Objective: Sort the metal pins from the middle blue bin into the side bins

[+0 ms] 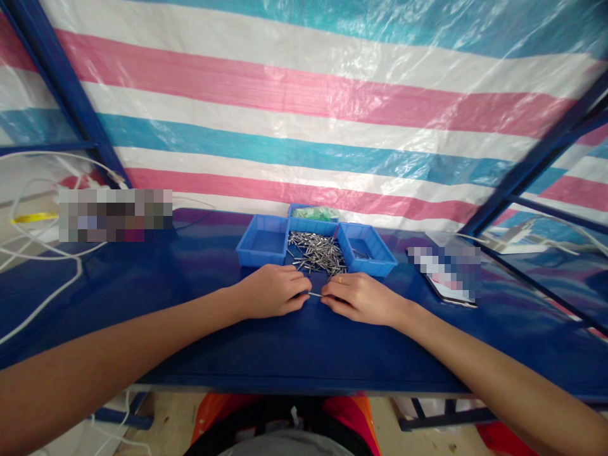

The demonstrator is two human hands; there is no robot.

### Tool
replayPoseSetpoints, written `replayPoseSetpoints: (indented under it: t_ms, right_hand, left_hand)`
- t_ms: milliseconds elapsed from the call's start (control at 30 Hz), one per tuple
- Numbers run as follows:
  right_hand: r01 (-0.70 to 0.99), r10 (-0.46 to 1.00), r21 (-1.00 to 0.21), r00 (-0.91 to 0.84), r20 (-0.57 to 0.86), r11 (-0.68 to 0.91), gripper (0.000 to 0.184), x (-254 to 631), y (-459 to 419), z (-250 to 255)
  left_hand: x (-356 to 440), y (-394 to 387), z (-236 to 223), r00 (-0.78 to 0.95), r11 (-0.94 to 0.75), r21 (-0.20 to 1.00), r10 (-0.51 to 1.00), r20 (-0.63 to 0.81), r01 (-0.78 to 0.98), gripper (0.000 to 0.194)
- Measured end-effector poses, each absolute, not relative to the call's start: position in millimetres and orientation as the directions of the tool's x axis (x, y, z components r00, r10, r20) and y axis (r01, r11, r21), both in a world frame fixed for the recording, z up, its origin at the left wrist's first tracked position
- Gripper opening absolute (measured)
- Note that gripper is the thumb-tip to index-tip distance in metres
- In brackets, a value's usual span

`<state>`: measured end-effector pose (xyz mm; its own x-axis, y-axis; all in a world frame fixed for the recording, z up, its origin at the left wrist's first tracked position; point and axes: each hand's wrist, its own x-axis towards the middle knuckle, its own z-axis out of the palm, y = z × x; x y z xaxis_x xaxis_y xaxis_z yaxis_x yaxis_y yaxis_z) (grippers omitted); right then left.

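A thin metal pin (315,294) spans the gap between my two hands, low over the blue table. My left hand (273,291) pinches its left end. On the other end, the fingers of my right hand (358,297) are closed; a ring shows on one finger. Just beyond my fingertips lies a pile of small silvery metal pins (320,253), spilling from the open front of a blue bin (313,225). What exactly the pins are is too small to tell.
A blue bin (263,240) stands left of the pile, and another blue bin (368,250) with a few pins stands right. Behind is a bin with green plastic (316,213). A phone-like device (446,278) lies right; white cables (71,272) run along the left.
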<state>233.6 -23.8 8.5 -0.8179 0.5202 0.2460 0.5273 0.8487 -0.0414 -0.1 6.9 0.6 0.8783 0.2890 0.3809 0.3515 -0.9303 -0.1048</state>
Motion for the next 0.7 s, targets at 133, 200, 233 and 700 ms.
replayPoseSetpoints:
  t_ms: [133, 200, 233, 700]
  right_hand:
    - [0.532, 0.523, -0.03, -0.818, 0.24, 0.846, 0.025, 233.2, -23.4, 8.1]
    - [0.531, 0.521, -0.026, -0.819, 0.24, 0.847, 0.024, 232.1, -23.6, 7.8]
    - [0.528, 0.518, -0.025, -0.821, 0.239, 0.849, 0.024, 231.4, -23.9, 7.4]
    - [0.58, 0.588, -0.099, -0.784, 0.202, 0.808, 0.023, 230.0, -26.8, 10.1]
  left_hand:
    - [0.9, 5.7, 2.1, 0.862, -0.938, -0.011, 0.315, 0.398, 0.347, 0.011]
    - [2.0, 4.2, 2.7, 0.86, -0.946, 0.012, 0.299, 0.413, 0.323, 0.011]
    - [2.7, 3.3, 2.8, 0.862, -0.953, 0.009, 0.277, 0.425, 0.302, 0.012]
    - [3.0, 1.8, 3.8, 0.831, -0.935, 0.038, 0.331, 0.448, 0.352, 0.009]
